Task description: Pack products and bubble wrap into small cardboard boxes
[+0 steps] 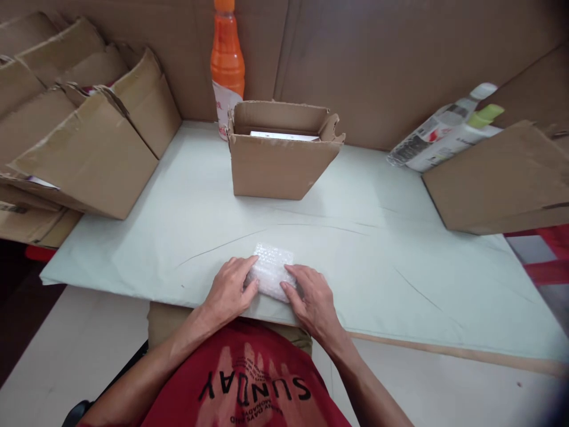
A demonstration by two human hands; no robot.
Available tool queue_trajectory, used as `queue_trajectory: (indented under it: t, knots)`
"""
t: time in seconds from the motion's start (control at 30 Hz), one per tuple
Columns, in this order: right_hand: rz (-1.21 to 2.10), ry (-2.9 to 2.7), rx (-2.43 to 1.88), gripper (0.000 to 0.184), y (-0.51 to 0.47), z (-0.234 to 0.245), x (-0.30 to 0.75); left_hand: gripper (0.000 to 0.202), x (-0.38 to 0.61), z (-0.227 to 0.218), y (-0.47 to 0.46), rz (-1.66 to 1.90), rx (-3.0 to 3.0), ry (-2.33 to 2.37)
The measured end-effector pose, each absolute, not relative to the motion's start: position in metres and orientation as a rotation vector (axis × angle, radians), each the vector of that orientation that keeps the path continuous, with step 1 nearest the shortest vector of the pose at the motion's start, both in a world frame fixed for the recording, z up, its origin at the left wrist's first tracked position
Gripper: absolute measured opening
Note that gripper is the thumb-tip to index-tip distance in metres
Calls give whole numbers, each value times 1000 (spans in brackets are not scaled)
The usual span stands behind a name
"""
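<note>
A small piece of clear bubble wrap (pixel 272 270), folded into a flat packet, lies on the pale green tabletop near its front edge. My left hand (pixel 231 286) grips its left side between thumb and fingers. On the opposite side, my right hand (pixel 312 296) holds the packet's edge the same way. Whether something is inside the bubble wrap, I cannot make out. Beyond the hands stands an open cardboard box (pixel 271 169) with a white flat item (pixel 284 136) showing at its top.
Several open cardboard boxes (pixel 98 154) crowd the left end of the table (pixel 186 196). An orange drink bottle (pixel 228 65) stands behind the middle box. At the right, a clear bottle (pixel 440 127) and a white bottle (pixel 448 148) lean beside another cardboard box (pixel 498 184). Cardboard walls (pixel 377 65) close off the back.
</note>
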State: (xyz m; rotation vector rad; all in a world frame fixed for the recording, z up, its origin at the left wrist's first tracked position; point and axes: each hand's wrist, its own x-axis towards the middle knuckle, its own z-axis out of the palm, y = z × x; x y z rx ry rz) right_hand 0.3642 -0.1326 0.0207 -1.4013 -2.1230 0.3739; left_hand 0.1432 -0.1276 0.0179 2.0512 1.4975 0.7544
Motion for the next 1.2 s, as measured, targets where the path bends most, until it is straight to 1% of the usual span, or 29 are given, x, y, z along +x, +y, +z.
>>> queue_trajectory:
  t: [0.07,0.17,0.23,0.3,0.4,0.53,0.57,0.63,0.67,0.73,0.8,0.83,0.87,0.97,1.0,1.13,1.2]
  knots:
    - [234,-2157,-1346,28,-136,23,362,40,146,18,-123,710,2082,1557]
    - [237,-2320,-1253,31,-139,24,358,38,145,20,-122,741,2030,1585]
    - [284,-2340,-1252,27,-136,21,354,44,142,20,-126,838,1857,1572]
    - [334,-2207,-1314,24,-131,17,352,53,141,18,-132,936,1598,1541]
    - [501,-1922,-1410,21,-125,15,345,62,145,16,-140,1010,1260,1410]
    - [970,-1700,-1356,18,-128,19,334,66,161,20,-141,1057,1040,1196]
    - [1039,-1671,-1331,18,-129,21,333,67,164,21,-140,1072,1016,1179]
    - [1046,-1655,-1301,19,-131,23,336,67,166,24,-139,1089,1029,1201]
    - [1020,-1663,-1294,22,-130,25,339,68,166,25,-139,1080,1074,1239]
    - [1010,-1693,-1272,37,-127,29,348,69,164,27,-141,1040,1232,1324]
    - [1104,-1714,-1235,58,-123,34,356,69,163,28,-142,993,1430,1365]
    - [1160,-1707,-1223,63,-121,36,359,69,163,28,-143,977,1516,1360]
    - [1202,-1685,-1221,60,-120,37,360,69,164,29,-143,971,1582,1345]
    - [1260,-1545,-1258,34,-117,37,358,75,167,30,-143,955,1632,1297]
    - [1268,-1494,-1267,29,-116,35,357,77,167,30,-142,945,1611,1282]
    - [1273,-1425,-1250,23,-113,30,360,79,166,28,-138,859,1524,1252]
    - [1229,-1506,-1249,26,-110,31,366,77,165,25,-136,824,1553,1261]
